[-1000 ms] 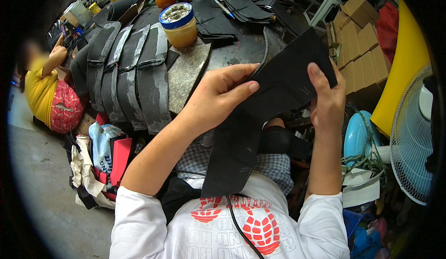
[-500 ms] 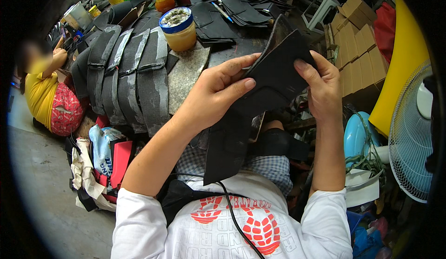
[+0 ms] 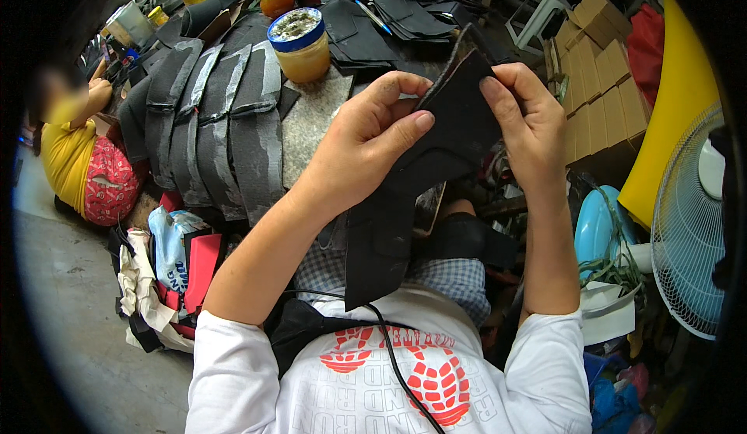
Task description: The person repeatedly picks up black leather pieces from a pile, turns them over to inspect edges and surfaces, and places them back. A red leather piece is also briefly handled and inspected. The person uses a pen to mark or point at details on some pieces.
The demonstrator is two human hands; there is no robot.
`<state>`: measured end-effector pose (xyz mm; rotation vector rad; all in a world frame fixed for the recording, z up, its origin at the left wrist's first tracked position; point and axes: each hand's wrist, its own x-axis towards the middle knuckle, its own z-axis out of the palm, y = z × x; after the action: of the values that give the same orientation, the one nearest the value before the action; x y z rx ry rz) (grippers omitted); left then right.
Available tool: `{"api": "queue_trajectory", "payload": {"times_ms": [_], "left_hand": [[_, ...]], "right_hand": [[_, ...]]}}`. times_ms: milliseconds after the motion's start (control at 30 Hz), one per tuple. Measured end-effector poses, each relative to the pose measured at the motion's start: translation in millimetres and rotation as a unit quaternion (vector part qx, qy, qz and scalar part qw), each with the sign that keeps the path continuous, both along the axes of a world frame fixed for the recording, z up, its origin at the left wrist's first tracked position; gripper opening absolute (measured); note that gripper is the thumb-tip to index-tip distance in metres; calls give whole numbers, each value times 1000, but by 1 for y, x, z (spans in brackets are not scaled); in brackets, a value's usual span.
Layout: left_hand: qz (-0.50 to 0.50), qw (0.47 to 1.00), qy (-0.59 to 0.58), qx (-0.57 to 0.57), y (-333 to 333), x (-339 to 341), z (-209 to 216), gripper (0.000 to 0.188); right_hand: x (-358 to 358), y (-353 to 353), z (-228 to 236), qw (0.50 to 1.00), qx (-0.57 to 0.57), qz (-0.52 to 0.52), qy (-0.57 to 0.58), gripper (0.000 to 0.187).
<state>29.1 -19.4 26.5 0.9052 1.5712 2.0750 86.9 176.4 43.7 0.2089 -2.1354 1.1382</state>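
Both of my hands hold up a folded black leather-like panel (image 3: 455, 134) in front of my chest. My left hand (image 3: 372, 142) pinches its left edge between thumb and fingers. On the other side, my right hand (image 3: 529, 119) grips the upper right edge, thumb on the face toward me. A long flap of the black material hangs below, over my lap. To the left, several black panels with grey glue-like bands (image 3: 253, 134) lie overlapped in a row. A blue-rimmed jar (image 3: 302, 54) of yellowish paste stands just behind them on a grey board (image 3: 311, 126).
Stacked black pieces (image 3: 408, 14), a pen (image 3: 375, 17) and an orange jar (image 3: 275, 2) lie toward the back. Cardboard boxes (image 3: 603, 84) and a fan (image 3: 689, 216) stand right. A person in yellow (image 3: 66, 165) sits far left. Bags (image 3: 167, 263) lie on the floor.
My right hand has shifted slightly left and up along the panel's edge, its fingers now more curled. The panel's upper right side has drawn inward. My left hand stays nearly in place.
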Motion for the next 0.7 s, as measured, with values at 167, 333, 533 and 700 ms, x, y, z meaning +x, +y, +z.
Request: {"api": "queue_trajectory", "payload": {"times_ms": [167, 333, 533, 700], "left_hand": [[27, 999, 17, 13, 3, 0, 1, 43], [33, 999, -24, 35, 5, -1, 5, 33], [64, 997, 12, 43, 5, 2, 1, 29], [70, 996, 52, 21, 2, 4, 1, 27]], "right_hand": [[1, -7, 1, 999, -18, 10, -43, 16], [1, -13, 1, 999, -27, 12, -15, 16], [0, -9, 2, 999, 12, -28, -32, 21], [1, -1, 16, 963, 214, -157, 48, 25]]}}
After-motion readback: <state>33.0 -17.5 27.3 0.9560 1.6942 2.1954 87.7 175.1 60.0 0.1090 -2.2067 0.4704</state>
